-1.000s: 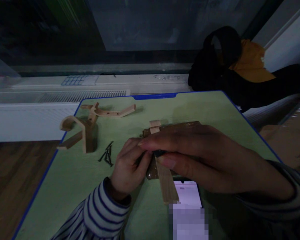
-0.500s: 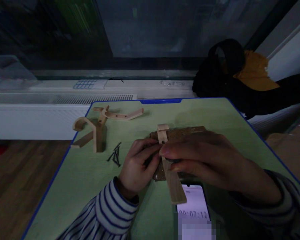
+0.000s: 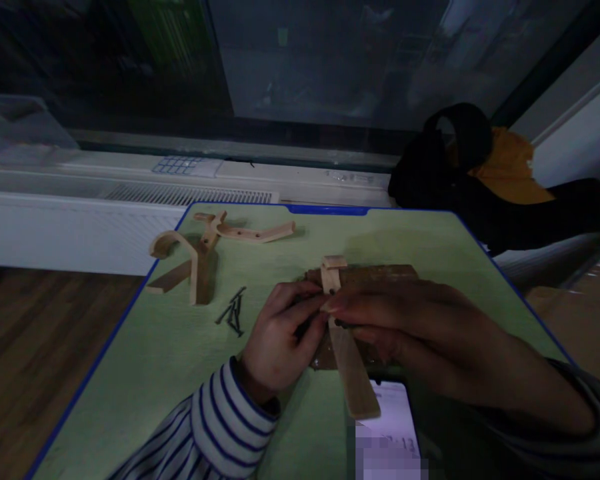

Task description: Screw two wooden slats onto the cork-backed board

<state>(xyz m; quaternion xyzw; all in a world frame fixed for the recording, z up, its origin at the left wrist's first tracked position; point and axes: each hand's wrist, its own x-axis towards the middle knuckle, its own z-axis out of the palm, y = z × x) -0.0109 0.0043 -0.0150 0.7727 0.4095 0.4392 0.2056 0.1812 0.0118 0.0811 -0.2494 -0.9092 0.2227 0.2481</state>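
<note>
A light wooden slat (image 3: 351,363) lies across a dark brown board (image 3: 375,275) in the middle of the green table (image 3: 145,360). My left hand (image 3: 280,340) is curled, its fingers pressed against the slat's left side. From the right, my right hand (image 3: 425,333) reaches over the board, thumb and forefinger pinched on a small dark part at the slat; I cannot make out what it is. Both sleeves are striped.
A few dark screws (image 3: 233,312) lie left of my hands. Curved wooden pieces (image 3: 195,257) stand at the table's far left corner. A lit phone (image 3: 390,427) lies near the front edge. A black and orange bag (image 3: 480,167) sits at the back right, a radiator (image 3: 80,213) beyond the table.
The view has shifted slightly, so everything sits a little further right and lower. Both hands stay at the slat, fingers working together on it; the right fingertips have slid a little along the slat.
</note>
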